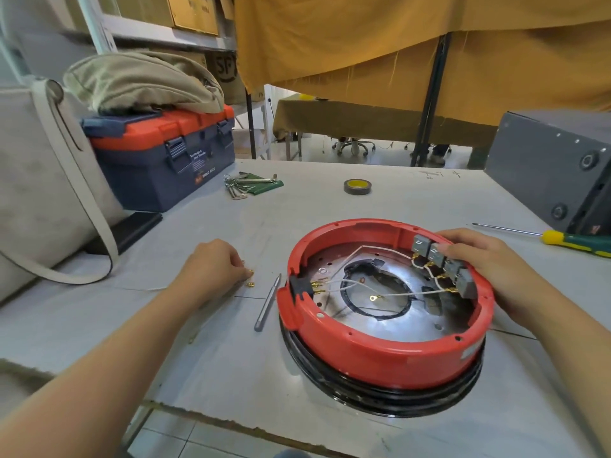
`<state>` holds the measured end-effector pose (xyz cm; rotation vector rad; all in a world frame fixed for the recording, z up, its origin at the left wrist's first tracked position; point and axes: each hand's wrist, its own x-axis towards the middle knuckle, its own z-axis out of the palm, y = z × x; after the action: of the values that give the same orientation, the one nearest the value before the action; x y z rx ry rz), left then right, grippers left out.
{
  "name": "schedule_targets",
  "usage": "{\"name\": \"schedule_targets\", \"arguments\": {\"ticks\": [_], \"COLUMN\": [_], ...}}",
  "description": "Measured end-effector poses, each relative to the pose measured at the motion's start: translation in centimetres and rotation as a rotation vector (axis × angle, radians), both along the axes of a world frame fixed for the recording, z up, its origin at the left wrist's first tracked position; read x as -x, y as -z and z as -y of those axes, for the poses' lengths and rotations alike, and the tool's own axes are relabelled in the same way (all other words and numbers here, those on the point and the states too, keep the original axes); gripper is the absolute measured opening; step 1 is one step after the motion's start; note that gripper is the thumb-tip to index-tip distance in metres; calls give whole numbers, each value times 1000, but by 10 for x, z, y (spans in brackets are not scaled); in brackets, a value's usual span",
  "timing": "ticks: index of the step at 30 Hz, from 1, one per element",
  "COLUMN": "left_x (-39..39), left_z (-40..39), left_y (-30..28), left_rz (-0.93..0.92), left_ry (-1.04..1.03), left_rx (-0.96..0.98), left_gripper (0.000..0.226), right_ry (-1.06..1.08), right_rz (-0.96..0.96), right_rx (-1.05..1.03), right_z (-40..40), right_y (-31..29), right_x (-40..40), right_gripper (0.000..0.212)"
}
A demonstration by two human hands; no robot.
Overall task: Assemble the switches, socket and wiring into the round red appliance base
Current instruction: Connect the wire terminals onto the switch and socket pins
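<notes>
Left hand [211, 264]: fingertips pinched together on a small brass screw [250, 272] on the table [231, 358], more loose ones just beside. Right hand [479, 256]: fingers curled over the rim of the red base [380, 355], thumb pressing the grey switches [441, 259] against the wall. Black socket [301, 287] sits at the left wall, white wiring [347, 285] crossing the middle. Looks like the switch-fastening step. Next: bring the screw over, keep the switches pinned, then grab the metal driver bit [268, 302] lying just left of the base.

Left hand [211, 264] was stretched out in front, palm down, fingertips bunched together right at the tabletop like a pinch. Right hand [476, 259] reached in from the right side, knuckles up, fingers curled over and thumb pressed inward, with both forearms bare.
</notes>
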<state>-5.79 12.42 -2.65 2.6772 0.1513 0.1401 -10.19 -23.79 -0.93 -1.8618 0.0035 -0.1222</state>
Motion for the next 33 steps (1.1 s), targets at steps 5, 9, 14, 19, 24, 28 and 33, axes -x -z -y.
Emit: {"name": "schedule_targets", "arguments": {"ticks": [5,9,14,19,24,28,33], "left_x": [1,3,6,7,13,22,32], "left_z": [-4,-9,-12,-6,-1,8,25], "left_y": [-2,-13,-21,-20,-25,-42,-62], "left_rz": [27,40,80,126,178,235,181], "left_ry": [35,53,98,141,181,322,446], "left_rx": [110,355,561,742,846,914,939], "left_gripper": [17,15,17,12,16,56,61], "right_ry": [3,-7,-8,-11,-22,-25,-30], "right_rz": [-5,-4,-6,-10,-13,-10,-12], "right_rx": [5,14,17,33,29,38,37], "right_z": [2,3,4,4,4,5,4], "right_y": [1,1,2,2,2,2,1], "right_x": [-2,-3,-3,-3,-3,-2,-1], "right_gripper": [16,16,17,17,17,16,16]}}
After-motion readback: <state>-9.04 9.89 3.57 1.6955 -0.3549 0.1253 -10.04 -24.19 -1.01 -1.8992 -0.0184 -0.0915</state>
